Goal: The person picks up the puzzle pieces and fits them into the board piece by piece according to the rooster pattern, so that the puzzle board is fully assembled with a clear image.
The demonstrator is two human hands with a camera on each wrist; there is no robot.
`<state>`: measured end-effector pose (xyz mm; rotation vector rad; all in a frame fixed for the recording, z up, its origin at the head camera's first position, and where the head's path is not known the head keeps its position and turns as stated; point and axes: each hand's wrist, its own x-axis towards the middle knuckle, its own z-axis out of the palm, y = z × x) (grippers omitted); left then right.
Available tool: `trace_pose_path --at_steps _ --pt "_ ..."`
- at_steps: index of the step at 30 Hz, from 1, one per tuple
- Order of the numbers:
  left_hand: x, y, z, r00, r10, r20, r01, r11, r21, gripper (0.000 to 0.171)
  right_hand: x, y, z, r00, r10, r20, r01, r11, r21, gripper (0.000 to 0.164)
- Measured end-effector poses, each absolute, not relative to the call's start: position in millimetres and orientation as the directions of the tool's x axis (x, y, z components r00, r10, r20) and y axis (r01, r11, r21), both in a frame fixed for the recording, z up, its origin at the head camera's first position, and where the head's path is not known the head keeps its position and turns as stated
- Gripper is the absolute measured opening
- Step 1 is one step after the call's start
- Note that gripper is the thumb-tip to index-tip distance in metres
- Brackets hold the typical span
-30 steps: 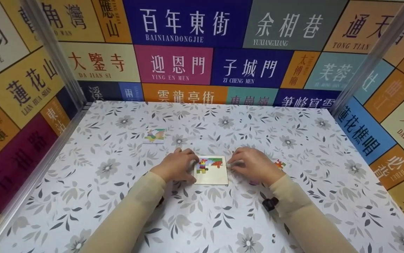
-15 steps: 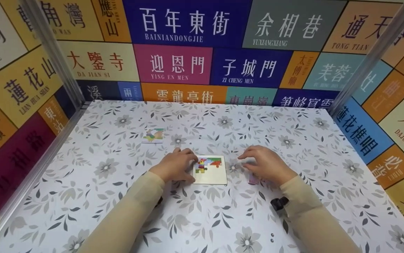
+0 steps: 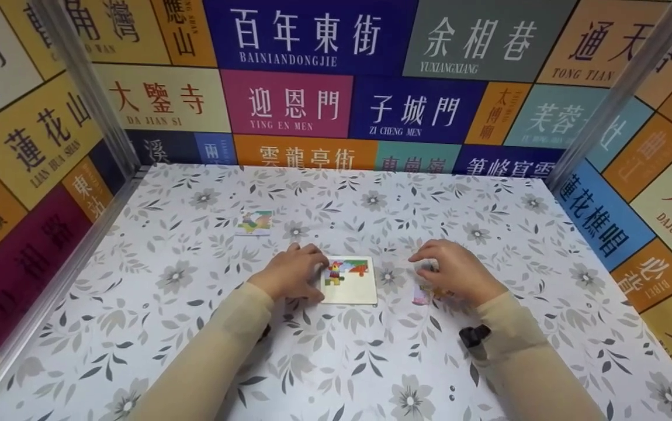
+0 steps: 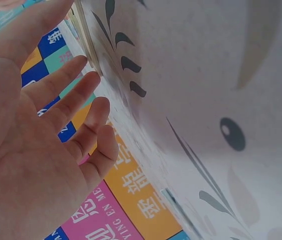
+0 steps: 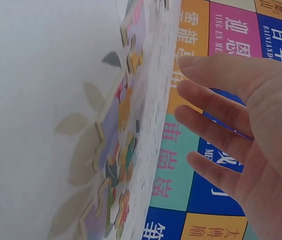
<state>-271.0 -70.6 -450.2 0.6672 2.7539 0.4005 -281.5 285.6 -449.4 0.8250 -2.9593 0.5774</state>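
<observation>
A puzzle board (image 3: 350, 292) lies flat on the table, with joined pieces along its top and upper left and bare cream wood elsewhere. My left hand (image 3: 292, 273) rests at its left edge, thumb near the lower corner and fingers near the upper one. In the left wrist view those fingers are mostly straight beside the board's edge (image 4: 87, 37). My right hand (image 3: 459, 270) hovers right of the board, fingers loosely bent and apart, holding nothing. Beneath it lie several loose puzzle pieces (image 5: 108, 130), partly hidden in the head view, including a pink-purple piece (image 3: 421, 294).
More colourful puzzle pieces (image 3: 254, 223) lie together at the back left of the table. A flower-print cloth (image 3: 336, 362) covers the tabletop. Panels of coloured street-name signs (image 3: 286, 105) stand behind and at both sides, with clear corner posts (image 3: 599, 111).
My right hand has drawn back rightward from the board's upper right edge, its fingers spreading, and the pink-purple piece shows more. My left hand has stayed at the board.
</observation>
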Motion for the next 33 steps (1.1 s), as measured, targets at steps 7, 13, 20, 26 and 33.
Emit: trace_pose_path --at_steps 7,13,20,26,33 --pt "-270 -71 -450 -0.85 0.493 -0.188 0.418 0.846 0.331 0.066 -283 297 -450 -0.86 -0.498 0.112 -0.506 0.801 -0.321 0.028" --pt "-271 -72 -452 -0.843 0.513 -0.159 0.45 0.836 0.314 0.066 -283 306 -449 -0.855 -0.51 0.094 -0.513 0.805 -0.298 0.027" --pt "-272 -71 -453 -0.841 0.515 -0.163 0.455 0.838 0.3 0.068 -284 317 -448 -0.868 -0.495 0.048 -0.483 0.817 -0.316 0.025" --pt "-272 -71 -452 -0.845 0.506 -0.174 0.444 0.844 0.303 0.068 -285 328 -447 -0.88 -0.475 0.021 -0.451 0.82 -0.352 0.025" --pt "-272 -71 -452 -0.843 0.509 -0.173 0.446 0.842 0.304 0.066 -284 337 -450 -0.884 -0.467 0.003 -0.433 0.816 -0.383 0.02"
